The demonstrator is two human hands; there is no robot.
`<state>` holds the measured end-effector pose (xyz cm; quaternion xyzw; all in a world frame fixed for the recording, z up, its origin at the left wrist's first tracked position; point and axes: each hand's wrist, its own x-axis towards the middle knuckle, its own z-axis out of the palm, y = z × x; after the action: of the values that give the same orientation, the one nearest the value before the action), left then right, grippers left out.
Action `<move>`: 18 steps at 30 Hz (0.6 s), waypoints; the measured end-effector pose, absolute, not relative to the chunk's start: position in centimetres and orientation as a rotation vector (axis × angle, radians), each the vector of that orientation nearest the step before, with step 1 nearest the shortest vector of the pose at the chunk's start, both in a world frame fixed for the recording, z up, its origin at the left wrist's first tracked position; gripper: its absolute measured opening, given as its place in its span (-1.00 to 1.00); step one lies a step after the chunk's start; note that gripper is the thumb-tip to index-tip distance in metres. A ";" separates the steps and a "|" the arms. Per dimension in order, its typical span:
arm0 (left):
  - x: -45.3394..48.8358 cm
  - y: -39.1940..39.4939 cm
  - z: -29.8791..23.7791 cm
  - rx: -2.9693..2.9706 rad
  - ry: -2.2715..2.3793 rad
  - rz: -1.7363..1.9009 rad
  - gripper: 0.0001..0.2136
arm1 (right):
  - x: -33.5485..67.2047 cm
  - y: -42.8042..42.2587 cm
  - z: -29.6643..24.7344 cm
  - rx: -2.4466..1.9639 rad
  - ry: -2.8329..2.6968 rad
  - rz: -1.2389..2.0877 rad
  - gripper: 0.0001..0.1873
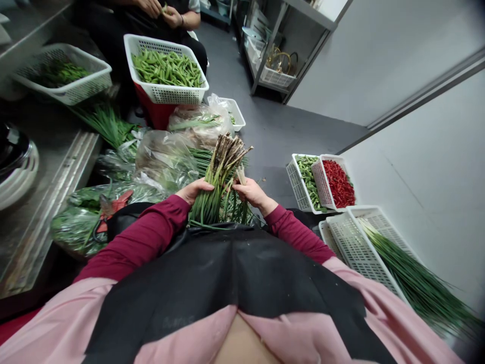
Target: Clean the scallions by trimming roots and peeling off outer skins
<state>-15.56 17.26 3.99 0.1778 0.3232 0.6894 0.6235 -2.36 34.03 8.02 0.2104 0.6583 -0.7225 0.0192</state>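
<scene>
A thick bundle of green chives (222,174) with pale cut root ends stands upright over my lap. My left hand (193,191) is wrapped round the left side of the bundle near its middle. My right hand (250,192) is closed on a few stalks at the bundle's right side. Both sleeves are dark red, and a black apron covers my lap.
Plastic bags of greens (166,156) lie on the floor ahead. A white basket of green beans (166,68) sits on a red stool in front of another seated person. At the right are baskets of green and red chillies (337,182) and a basket with long chives (401,268). A steel counter (45,167) runs along the left.
</scene>
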 end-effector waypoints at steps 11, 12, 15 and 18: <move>-15.8 17.3 3.8 0.425 0.698 1.546 -0.46 | -2.1 34.9 9.2 0.571 1.735 -2.292 -0.70; -15.7 17.3 3.9 0.427 0.694 1.543 -0.47 | -2.2 34.7 9.2 0.564 1.743 -2.284 -0.69; -15.4 17.2 4.4 0.442 0.676 1.544 -0.49 | -2.3 34.4 8.7 0.593 1.867 -2.235 -0.67; -15.3 17.1 4.5 0.443 0.670 1.544 -0.51 | -2.5 34.4 8.1 0.626 2.064 -2.105 -0.68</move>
<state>-15.29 17.13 4.55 0.1947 0.2943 0.6781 0.6448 -2.48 34.38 8.12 0.2073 0.6836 -0.6969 0.0637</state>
